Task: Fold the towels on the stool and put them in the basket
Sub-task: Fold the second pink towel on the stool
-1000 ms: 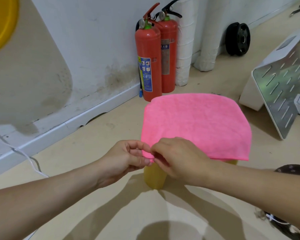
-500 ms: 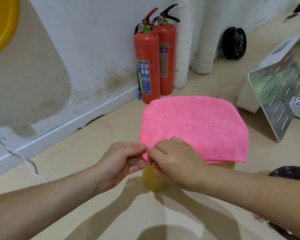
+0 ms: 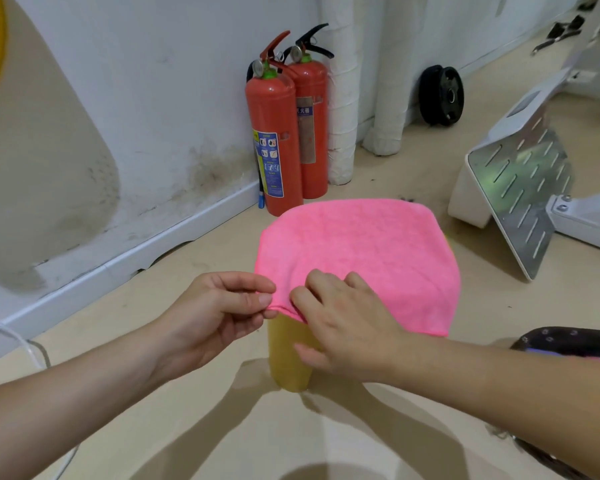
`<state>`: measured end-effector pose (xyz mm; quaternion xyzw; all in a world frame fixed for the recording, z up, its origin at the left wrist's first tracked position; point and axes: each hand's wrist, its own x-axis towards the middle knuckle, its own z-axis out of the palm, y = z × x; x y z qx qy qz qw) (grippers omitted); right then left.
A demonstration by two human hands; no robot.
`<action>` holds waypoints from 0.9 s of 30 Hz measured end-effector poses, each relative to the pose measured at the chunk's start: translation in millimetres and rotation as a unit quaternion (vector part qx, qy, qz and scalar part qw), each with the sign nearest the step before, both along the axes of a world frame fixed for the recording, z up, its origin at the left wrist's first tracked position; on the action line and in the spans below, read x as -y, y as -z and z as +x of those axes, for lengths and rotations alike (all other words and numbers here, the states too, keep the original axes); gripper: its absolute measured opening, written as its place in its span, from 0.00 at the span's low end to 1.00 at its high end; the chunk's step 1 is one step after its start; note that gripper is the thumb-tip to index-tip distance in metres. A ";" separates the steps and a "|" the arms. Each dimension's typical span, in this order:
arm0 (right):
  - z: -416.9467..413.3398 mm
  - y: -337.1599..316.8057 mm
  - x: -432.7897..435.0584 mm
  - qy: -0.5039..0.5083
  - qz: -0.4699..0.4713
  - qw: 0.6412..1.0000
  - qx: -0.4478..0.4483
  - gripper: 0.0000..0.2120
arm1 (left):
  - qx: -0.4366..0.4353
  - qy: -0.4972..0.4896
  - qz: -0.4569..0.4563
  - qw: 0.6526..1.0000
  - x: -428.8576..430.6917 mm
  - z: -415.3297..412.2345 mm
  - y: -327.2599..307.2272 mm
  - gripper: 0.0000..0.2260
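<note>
On the yellow stool a pink towel lies spread flat, fuzzy and unfolded, its edges drooping over the seat. At its near left corner the left hand pinches the hem between thumb and fingers; just beside it, the right hand curls over the same edge, thumb underneath

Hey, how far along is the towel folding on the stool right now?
Done: nothing yet; the pink towel lies spread flat over the yellow stool, unfolded. In hand: the left hand pinches its near corner, the right hand curls its fingers on the edge beside it; whether they grip is unclear. Left: the folds, then the basket, which I cannot clearly make out.
</note>
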<state>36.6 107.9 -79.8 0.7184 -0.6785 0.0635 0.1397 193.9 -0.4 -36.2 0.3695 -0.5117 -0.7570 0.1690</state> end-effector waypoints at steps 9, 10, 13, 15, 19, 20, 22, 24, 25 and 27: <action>-51.0 5.6 -18.7 0.005 -0.013 0.998 -0.068 0.08 | 0.176 0.087 -0.118 0.973 25.4 15.2 8.8 0.07; -56.6 7.3 -24.2 0.006 -0.005 0.998 -0.058 0.09 | 0.214 0.105 -0.147 0.960 27.8 16.0 9.7 0.07; -70.8 7.9 -37.9 -0.003 0.012 1.000 -0.014 0.09 | 0.322 0.169 -0.299 0.882 28.1 9.4 14.0 0.03; -75.7 2.8 -44.0 -0.013 0.025 1.000 -0.001 0.07 | 0.348 0.186 -0.504 0.768 18.3 -4.0 14.9 0.03; -75.3 -10.4 -46.8 -0.022 0.025 0.999 -0.006 0.05 | 0.228 0.258 -0.701 0.624 -23.9 -46.6 25.9 0.22; -74.8 -12.4 -46.6 -0.023 0.019 1.000 0.001 0.06 | 0.228 0.274 -0.729 0.585 -32.6 -58.0 33.0 0.26; -76.0 -16.7 -46.6 -0.022 0.012 0.999 0.026 0.08 | 0.209 0.263 -0.779 0.531 -45.4 -79.0 43.0 0.23; -83.6 -22.3 -48.8 -0.016 0.042 0.998 0.044 0.09 | 0.201 0.248 -0.796 0.514 -45.0 -92.1 41.0 0.13; -89.2 -26.6 -50.4 -0.011 0.072 0.996 0.046 0.08 | 0.208 0.243 -0.791 0.521 -41.7 -94.1 37.3 0.11; -103.4 -38.5 -53.2 0.023 0.159 0.985 0.066 0.05 | 0.239 0.240 -0.774 0.535 -33.0 -89.8 28.6 0.10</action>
